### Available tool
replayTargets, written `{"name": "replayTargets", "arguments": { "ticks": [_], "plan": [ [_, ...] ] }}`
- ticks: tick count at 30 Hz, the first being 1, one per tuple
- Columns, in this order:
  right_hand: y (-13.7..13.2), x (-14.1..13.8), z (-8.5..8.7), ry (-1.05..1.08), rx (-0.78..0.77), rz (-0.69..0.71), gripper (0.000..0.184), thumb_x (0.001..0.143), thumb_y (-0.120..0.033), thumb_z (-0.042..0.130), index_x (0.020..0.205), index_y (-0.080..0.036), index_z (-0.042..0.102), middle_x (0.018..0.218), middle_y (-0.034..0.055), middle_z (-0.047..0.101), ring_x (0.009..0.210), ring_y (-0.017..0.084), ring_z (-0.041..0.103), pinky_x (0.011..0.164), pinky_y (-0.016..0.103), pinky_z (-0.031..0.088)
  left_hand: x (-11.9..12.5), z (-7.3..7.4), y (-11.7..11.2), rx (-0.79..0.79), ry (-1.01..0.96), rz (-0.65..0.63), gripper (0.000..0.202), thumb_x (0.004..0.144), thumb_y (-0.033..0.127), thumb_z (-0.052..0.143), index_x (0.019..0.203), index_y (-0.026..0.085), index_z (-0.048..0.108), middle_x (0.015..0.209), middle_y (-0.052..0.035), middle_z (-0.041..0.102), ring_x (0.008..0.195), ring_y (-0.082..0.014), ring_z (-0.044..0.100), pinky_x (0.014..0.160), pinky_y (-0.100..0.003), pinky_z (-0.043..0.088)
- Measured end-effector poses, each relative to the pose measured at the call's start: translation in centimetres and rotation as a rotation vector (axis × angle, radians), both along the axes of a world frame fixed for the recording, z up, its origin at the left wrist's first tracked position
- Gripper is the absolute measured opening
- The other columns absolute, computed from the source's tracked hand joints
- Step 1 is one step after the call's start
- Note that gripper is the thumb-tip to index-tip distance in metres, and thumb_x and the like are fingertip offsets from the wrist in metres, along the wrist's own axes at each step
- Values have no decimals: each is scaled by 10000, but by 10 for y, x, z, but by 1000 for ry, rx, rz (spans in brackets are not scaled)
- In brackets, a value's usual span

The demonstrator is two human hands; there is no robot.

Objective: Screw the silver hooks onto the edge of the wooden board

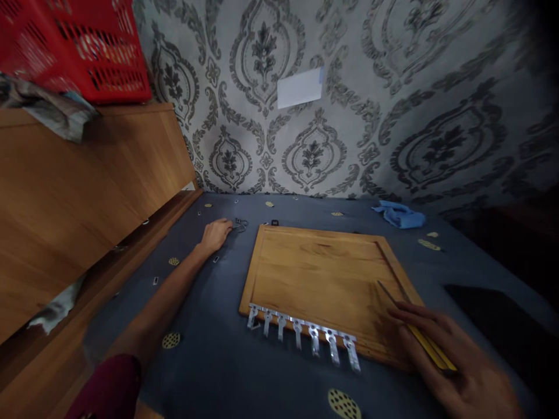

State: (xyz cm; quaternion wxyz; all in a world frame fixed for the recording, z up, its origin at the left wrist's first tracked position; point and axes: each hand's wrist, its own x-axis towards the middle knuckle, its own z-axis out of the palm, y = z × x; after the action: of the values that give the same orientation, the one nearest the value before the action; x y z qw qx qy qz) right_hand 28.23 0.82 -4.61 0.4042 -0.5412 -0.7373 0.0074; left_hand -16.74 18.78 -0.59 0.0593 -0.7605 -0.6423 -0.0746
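Note:
A wooden board [318, 279] lies flat on the blue-grey patterned surface [218, 361]. A metal strip of several hooks [301, 331] runs along its near edge. My left hand [215, 234] is stretched out to the far left of the board, fingers curled on a small metal part [240, 224]. My right hand [458, 364] rests at the board's near right corner, closed on a yellow-handled screwdriver [414, 329] whose thin shaft points across the board.
A wooden cabinet [87, 192] stands along the left, with a red plastic basket [78, 46] and crumpled cloth on top. A blue rag [399, 215] lies at the far right by the patterned wall. Small metal pieces [216, 259] are scattered near my left arm.

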Motion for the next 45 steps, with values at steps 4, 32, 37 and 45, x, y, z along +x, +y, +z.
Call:
{"name": "replayTargets", "arguments": {
  "ticks": [4, 32, 37, 45],
  "plan": [
    [-2, -2, 5, -11, -26, -6, 387, 945, -584, 432, 1036, -296, 675, 1151, 62, 701, 1017, 284, 714, 807, 447, 610, 0, 2, -8, 18, 65, -23, 302, 970, 348, 595, 1224, 186, 602, 1259, -99, 613, 1069, -225, 634, 905, -436, 555],
    [-6, -4, 13, 28, -72, 31, 386, 926, -573, 471, 1031, -278, 697, 1165, 78, 699, 1037, 280, 718, 836, 422, 607, -21, 0, -3, -201, -190, -83, 337, 957, 370, 614, 1211, 150, 602, 1192, -83, 635, 1008, -230, 655, 847, -419, 575],
    [-7, -2, 12, 25, -72, 20, 396, 932, -574, 464, 1021, -262, 690, 1157, 89, 701, 1036, 281, 718, 854, 428, 606, 2, 12, 36, -18, -121, 6, 341, 963, 353, 605, 1254, 176, 582, 1269, -104, 605, 1079, -236, 632, 906, -452, 554],
    [-5, -2, 7, 21, -17, -2, 338, 951, -529, 464, 1060, -284, 669, 1165, 60, 695, 1035, 263, 715, 898, 425, 595, 14, 12, 51, -12, 54, -21, 327, 961, 350, 609, 1240, 181, 591, 1263, -99, 609, 1079, -234, 633, 904, -443, 554]
  ]
}}
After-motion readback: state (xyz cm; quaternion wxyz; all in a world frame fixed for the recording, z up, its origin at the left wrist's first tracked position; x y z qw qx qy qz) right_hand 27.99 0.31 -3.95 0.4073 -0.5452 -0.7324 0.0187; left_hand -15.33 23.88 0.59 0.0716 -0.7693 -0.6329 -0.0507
